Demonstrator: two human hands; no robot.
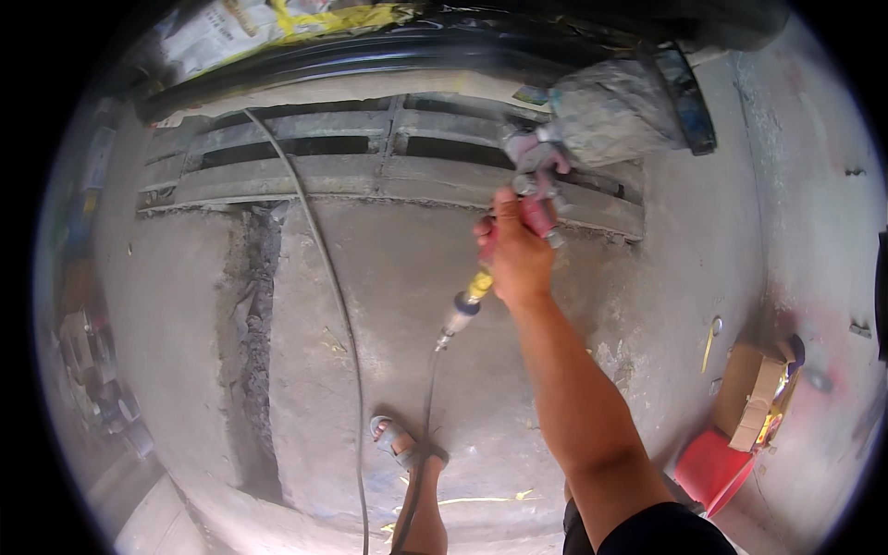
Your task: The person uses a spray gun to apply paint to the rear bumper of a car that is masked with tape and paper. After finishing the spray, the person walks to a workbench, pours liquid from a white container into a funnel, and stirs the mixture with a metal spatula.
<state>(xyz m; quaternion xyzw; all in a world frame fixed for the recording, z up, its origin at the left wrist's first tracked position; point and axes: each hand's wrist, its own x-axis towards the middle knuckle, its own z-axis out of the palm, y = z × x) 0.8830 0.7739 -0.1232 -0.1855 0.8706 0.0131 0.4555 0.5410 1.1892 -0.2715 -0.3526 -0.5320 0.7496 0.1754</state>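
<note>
The fingers (485,228) of the right hand (524,266) were wrapped round a red hand tool (537,215) at one o'clock; the left hand was out of view. The tool looked stiff and fairly light, though its thin hose (428,398), leading toward six o'clock, could tug; its handle seemed the surest hold. No lettering was legible on it; print marked a sack (217,35) at eleven o'clock.

1. Your red tool (536,183): blurred; partly covered by your right hand (520,259).
2. Your dark sleeve (664,533): cut off by the lower edge.
3. Left-rim items (104,370): too blurred to identify.
</note>
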